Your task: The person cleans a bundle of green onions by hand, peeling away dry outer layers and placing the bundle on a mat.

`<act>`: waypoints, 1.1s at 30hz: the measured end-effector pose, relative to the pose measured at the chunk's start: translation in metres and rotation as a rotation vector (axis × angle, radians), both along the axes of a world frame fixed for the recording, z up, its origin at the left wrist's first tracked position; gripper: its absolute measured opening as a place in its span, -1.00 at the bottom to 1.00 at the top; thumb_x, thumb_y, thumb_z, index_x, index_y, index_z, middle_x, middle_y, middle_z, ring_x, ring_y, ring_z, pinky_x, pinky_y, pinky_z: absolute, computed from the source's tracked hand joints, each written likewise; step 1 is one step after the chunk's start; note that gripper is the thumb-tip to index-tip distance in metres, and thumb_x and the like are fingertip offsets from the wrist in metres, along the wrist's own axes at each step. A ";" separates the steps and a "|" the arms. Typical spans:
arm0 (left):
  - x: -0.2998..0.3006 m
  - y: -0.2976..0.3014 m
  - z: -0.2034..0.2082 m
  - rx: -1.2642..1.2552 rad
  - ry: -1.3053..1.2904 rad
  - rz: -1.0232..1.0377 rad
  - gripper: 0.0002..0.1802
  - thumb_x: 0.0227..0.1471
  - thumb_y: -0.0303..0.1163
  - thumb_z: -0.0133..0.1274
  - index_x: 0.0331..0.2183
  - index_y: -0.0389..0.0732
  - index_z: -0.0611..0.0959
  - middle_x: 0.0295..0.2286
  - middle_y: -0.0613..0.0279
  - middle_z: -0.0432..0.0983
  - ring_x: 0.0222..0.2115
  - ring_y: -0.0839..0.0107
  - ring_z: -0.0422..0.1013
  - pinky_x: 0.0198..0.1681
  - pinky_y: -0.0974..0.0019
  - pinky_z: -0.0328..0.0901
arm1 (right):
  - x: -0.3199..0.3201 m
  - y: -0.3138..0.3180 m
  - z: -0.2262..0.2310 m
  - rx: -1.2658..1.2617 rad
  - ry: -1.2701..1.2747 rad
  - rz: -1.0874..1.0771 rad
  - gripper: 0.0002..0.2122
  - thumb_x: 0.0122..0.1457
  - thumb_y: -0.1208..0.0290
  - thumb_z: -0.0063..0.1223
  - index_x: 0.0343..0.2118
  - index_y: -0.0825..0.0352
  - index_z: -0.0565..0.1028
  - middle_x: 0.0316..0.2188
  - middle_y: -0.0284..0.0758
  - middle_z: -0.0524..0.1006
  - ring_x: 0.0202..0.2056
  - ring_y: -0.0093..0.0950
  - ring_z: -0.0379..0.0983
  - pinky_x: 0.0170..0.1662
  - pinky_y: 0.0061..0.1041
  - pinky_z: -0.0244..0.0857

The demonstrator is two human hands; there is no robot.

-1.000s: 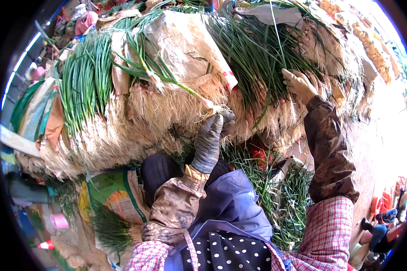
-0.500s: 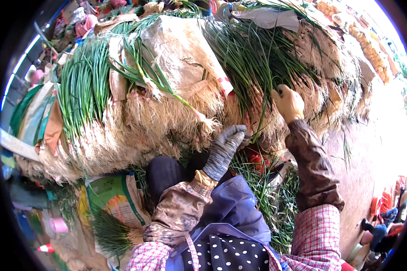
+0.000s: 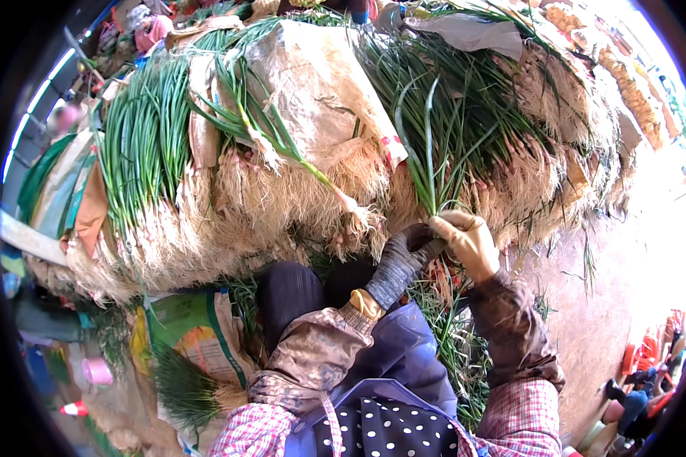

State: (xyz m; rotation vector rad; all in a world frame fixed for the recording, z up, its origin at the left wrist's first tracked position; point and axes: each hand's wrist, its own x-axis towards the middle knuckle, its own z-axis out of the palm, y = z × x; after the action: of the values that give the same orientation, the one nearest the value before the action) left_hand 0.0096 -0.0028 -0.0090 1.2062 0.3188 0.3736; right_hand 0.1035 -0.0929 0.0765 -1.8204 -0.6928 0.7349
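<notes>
My left hand [image 3: 401,264], in a grey knitted glove, and my right hand [image 3: 467,241], in a pale yellow glove, meet above my lap. Between their closed fingers is the lower end of a spring onion [image 3: 431,179]. Its green leaves point up and away from me, while its root end is hidden by the gloves. Just beyond lies a heap of spring onions [image 3: 453,114] with long leaves and pinkish-white bulbs. To its left, a white woven sack [image 3: 301,84] covers part of the row, and a few loose spring onions [image 3: 320,175] lie over it.
Shaggy pale roots [image 3: 297,190] edge the pile before my knees. Cut leaves [image 3: 472,362] litter the ground by my right leg. On the left are a green sack [image 3: 183,327], a leafy bundle [image 3: 183,388] and a pink roll [image 3: 97,371]. A person [image 3: 154,29] sits far left.
My right hand has come down and toward me from the heap to meet my left hand. A spring onion now stands up from between them. My left hand has shifted slightly right and nearer.
</notes>
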 end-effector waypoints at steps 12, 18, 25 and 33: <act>-0.012 0.009 0.008 -0.049 0.138 0.047 -0.82 -0.01 -0.38 0.00 -0.44 -0.31 0.57 -0.56 0.33 0.47 -0.56 0.64 0.30 -0.46 0.56 0.21 | -0.005 0.021 -0.064 0.262 -0.491 -0.301 -0.92 -0.06 0.52 0.08 -0.53 0.40 0.44 -0.65 -0.27 0.41 -0.61 -0.54 0.32 -0.49 -0.60 0.22; -0.012 0.007 -0.006 0.005 0.210 0.167 -0.84 -0.01 -0.42 -0.01 -0.48 -0.33 0.58 -0.60 0.33 0.47 -0.61 0.63 0.33 -0.53 0.56 0.25 | -0.015 0.029 -0.083 0.278 -0.260 -0.499 -0.95 -0.04 0.54 0.03 -0.53 0.38 0.41 -0.62 -0.34 0.45 -0.62 -0.53 0.33 -0.51 -0.54 0.25; -0.024 0.009 0.017 -0.269 0.157 0.160 -0.84 0.04 -0.37 -0.09 -0.47 -0.26 0.48 -0.53 0.19 0.50 -0.64 0.52 0.40 -0.62 0.48 0.34 | -0.005 -0.002 -0.097 0.165 0.758 -0.289 -0.75 0.05 0.22 0.02 -0.49 0.34 0.42 -0.63 -0.37 0.44 -0.61 -0.54 0.37 -0.49 -0.52 0.39; -0.026 0.009 0.020 -0.363 0.115 0.045 -0.86 -0.03 -0.44 0.01 -0.37 -0.14 0.40 -0.58 0.32 0.43 -0.70 0.58 0.34 -0.69 0.54 0.24 | 0.000 0.032 -0.088 0.575 1.073 0.025 -0.74 0.17 0.21 -0.19 -0.24 0.30 0.35 -0.48 -0.41 0.43 -0.53 -0.56 0.35 -0.57 -0.57 0.26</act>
State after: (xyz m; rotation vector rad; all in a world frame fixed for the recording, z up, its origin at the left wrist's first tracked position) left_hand -0.0162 0.0062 0.0112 0.8661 0.4914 0.2708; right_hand 0.1039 -0.0614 -0.0118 -0.7089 -0.1572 1.2163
